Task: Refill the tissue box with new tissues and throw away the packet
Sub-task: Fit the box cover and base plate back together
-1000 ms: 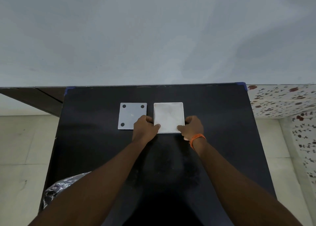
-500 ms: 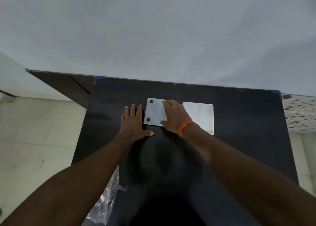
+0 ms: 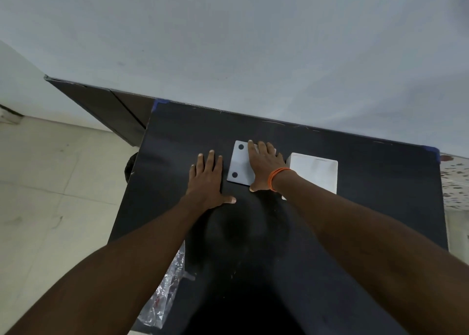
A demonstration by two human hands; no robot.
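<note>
1. The black table is seen set against a pale grey wall; its far corners are marked with blue tape. Bare tabletop is left open in front of both hands and toward the right edge.
2. The left hand is laid flat on the tabletop, palm down, fingers spread and thumb out; nothing is held by it. It is placed just beside the left edge of the lid.
3. The right hand, with an orange band worn at the wrist, is pressed flat on a pale grey square lid. The fingers are extended across it, and no closed grasp is seen. Two dark round pads are shown on the lid's uncovered left side.
4. The tissue box, white, square and smooth-sided, is stood on the table just to the right of the right wrist, near the lid; whether they touch cannot be told, as the wrist covers the gap.
5. A crinkled clear plastic packet is seen at the table's near left edge, partly hidden by the left forearm, well apart from the box.
6. A pale tiled floor is seen at left, and a speckled surface at right.
</note>
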